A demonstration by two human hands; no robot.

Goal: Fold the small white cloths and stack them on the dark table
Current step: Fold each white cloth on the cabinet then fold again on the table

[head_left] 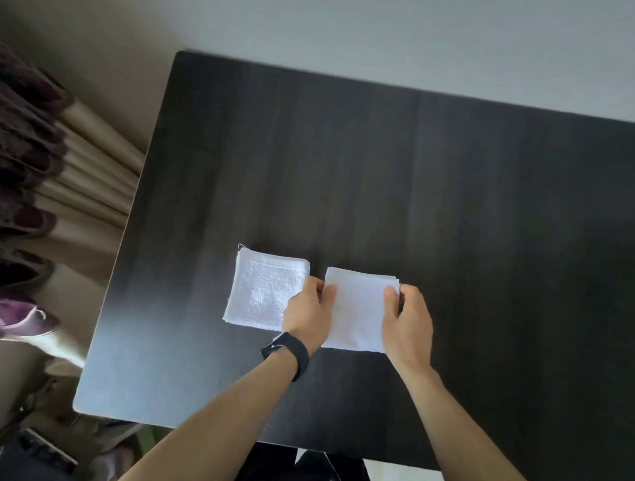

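Two small white cloths lie side by side on the dark table (470, 202). The left cloth (260, 293) is a folded square with a terry texture, lying flat and untouched. The right cloth (359, 312) is a smooth folded square with layered edges showing at its far right corner. My left hand (310, 310), with a black watch on the wrist, pinches the right cloth's left edge near the far corner. My right hand (409, 322) pinches its right edge near the far corner.
The table's left edge borders a beige curtain with dark purple drapery (6, 181). Beyond the far edge is a pale wall (411, 29). Bags and clutter (42, 450) sit on the floor at lower left. Bare tabletop stretches to the right and behind the cloths.
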